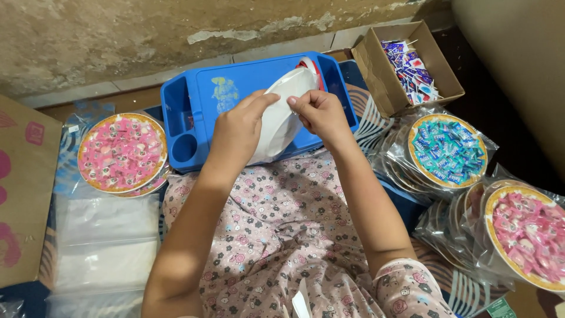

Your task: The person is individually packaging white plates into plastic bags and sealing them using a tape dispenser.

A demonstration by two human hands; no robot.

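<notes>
Both my hands hold a white round disc [283, 112] tilted on edge above a blue plastic lap tray [203, 94]. My left hand [238, 129] grips the disc's left side with fingers curled over its rim. My right hand [321, 113] pinches its upper right edge. A bit of red and white shows behind the disc's top. The tray rests over my lap, which is covered in pink floral fabric [282, 229].
A round pink candy-filled plate [122, 153] lies left, on a stack of clear plastic bags [106, 247]. A cardboard box of lollipops [409, 65] stands at the back right. Bagged blue [447, 151] and pink [527, 232] candy plates lie right. Flat cardboard [20, 194] lies far left.
</notes>
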